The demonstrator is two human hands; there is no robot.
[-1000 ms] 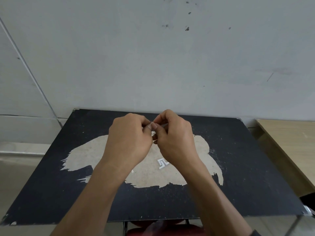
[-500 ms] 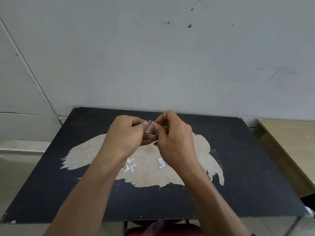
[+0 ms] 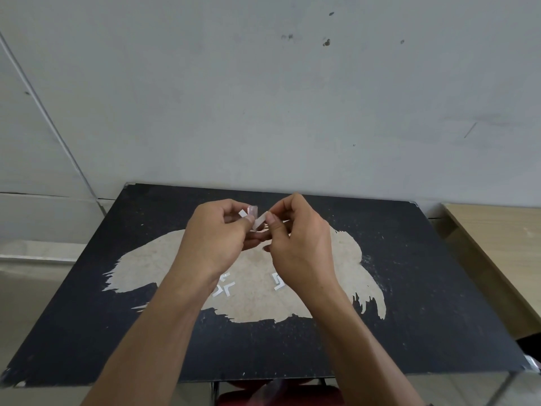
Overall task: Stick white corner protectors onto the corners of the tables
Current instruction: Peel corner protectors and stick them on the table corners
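Above the middle of a black table (image 3: 424, 303) with a worn beige patch, my left hand (image 3: 216, 238) pinches a small clear corner protector (image 3: 251, 211). My right hand (image 3: 295, 238) pinches a white backing strip (image 3: 260, 221) that runs from the protector toward my right thumb. Both hands are raised off the tabletop, close together. On the beige patch below lie loose white L-shaped pieces (image 3: 224, 288), and one more white piece (image 3: 278, 282) lies beside my right wrist.
A grey wall rises directly behind the table. A light wooden table (image 3: 497, 238) stands at the right, close to the black one. Something red (image 3: 278, 398) shows under the near edge. The near corners of the black table are at the lower left and lower right.
My hands have drawn slightly apart. The white strip now shows between them, pulled away from the protector, and the loose white pieces on the table have come into view.
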